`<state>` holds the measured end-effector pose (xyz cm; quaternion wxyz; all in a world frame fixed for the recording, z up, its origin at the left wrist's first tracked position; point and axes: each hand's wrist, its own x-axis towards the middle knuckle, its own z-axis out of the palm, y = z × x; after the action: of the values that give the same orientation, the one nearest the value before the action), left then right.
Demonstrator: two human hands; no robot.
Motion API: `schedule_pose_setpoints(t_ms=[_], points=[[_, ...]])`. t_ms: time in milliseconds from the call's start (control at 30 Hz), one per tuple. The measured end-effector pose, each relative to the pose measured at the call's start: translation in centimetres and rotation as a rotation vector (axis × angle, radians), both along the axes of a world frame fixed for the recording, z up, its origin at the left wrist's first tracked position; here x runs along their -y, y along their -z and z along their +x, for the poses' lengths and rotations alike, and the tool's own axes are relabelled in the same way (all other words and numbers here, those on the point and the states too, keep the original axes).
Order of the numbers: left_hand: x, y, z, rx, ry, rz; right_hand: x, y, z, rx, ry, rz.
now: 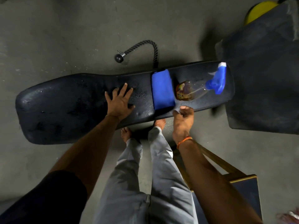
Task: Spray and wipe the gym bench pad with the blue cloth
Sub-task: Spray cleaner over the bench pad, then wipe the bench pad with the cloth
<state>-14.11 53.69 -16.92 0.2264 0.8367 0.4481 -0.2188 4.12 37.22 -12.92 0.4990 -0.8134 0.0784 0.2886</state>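
Observation:
The long black bench pad (64,110) lies across the view, with wet droplets near its middle. A folded blue cloth (162,90) rests flat on the pad, right of centre. Beside it on the right lies a clear spray bottle (194,90) on its side, blue trigger head pointing right. My left hand (120,102) presses flat on the pad with fingers spread, just left of the cloth. My right hand (183,122) grips the pad's near edge below the bottle, fingers curled over it.
A black rope handle (145,47) lies on the concrete floor behind the pad. A second dark pad (265,78) sits to the right, with something yellow (260,10) behind it. A wooden stool (226,172) stands by my right arm. My bare feet (127,135) are under the pad's near edge.

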Motion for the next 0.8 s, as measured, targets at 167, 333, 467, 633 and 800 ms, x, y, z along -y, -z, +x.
schedule_pose_setpoints(t_ms=[167, 333, 467, 633, 800], points=[[-2.8, 2.2, -5.0, 0.096, 0.016, 0.161, -2.4, 1.7, -1.6, 0.225, -0.482, -0.065], [-2.3, 4.9, -6.5, 0.139, 0.051, 0.242, -6.5, 4.7, 0.3, 0.620, -0.993, -0.210], [-2.0, 6.1, -6.6, 0.139, 0.014, 0.313, -10.0, 8.5, 2.8, 0.935, -1.169, -0.389], [-2.1, 6.7, -6.9, 0.174, -0.003, 0.336, -10.2, 11.3, 1.0, 0.967, -1.108, -0.609], [-2.1, 6.5, -6.8, 0.171, -0.007, 0.335, -4.3, 10.3, -6.3, 0.900, -1.270, -0.631]])
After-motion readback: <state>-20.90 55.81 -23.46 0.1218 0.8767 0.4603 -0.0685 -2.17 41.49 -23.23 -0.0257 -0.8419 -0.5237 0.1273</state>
